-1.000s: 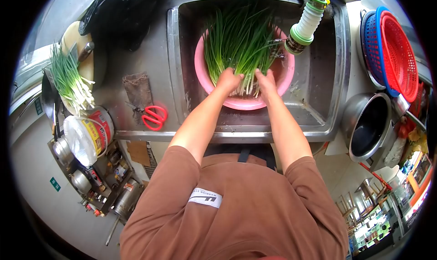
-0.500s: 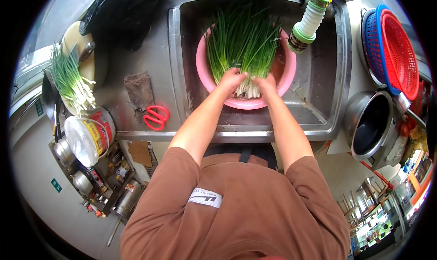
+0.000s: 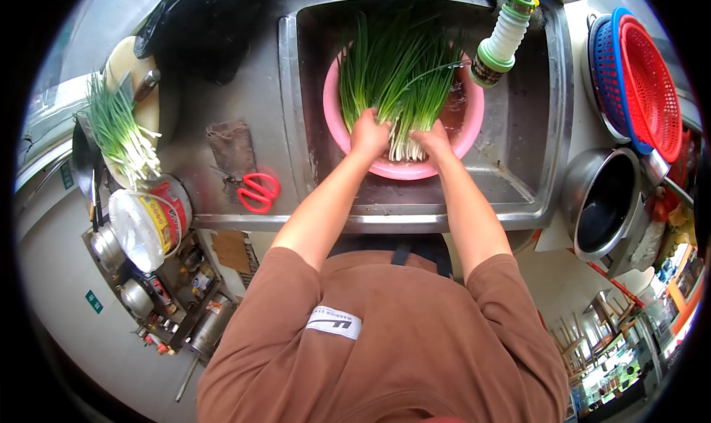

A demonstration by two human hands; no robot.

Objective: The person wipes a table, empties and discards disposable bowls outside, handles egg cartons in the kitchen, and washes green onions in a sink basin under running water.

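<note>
A large bunch of scallions (image 3: 396,75) lies in a pink basin (image 3: 331,112) with water in it, green tops pointing away and white root ends towards me. My left hand (image 3: 369,132) is closed around the left side of the bunch near the white stems. On the other side my right hand (image 3: 432,137) grips the scallions low down, its fingers partly hidden by the stems. The white ends show between both hands, near the basin's front rim.
The basin stands in a steel sink (image 3: 511,156) below a faucet extension (image 3: 500,49). Left are red-handled scissors (image 3: 258,193), a brown cloth (image 3: 230,148), more scallions (image 3: 122,131), a knife (image 3: 145,86) and a white bucket (image 3: 148,227). Colanders (image 3: 652,90) and a metal pot (image 3: 603,201) stand right.
My left hand has shifted slightly left and down, away from the right hand, so more white stems show between them. The right hand stays at the bunch's right side.
</note>
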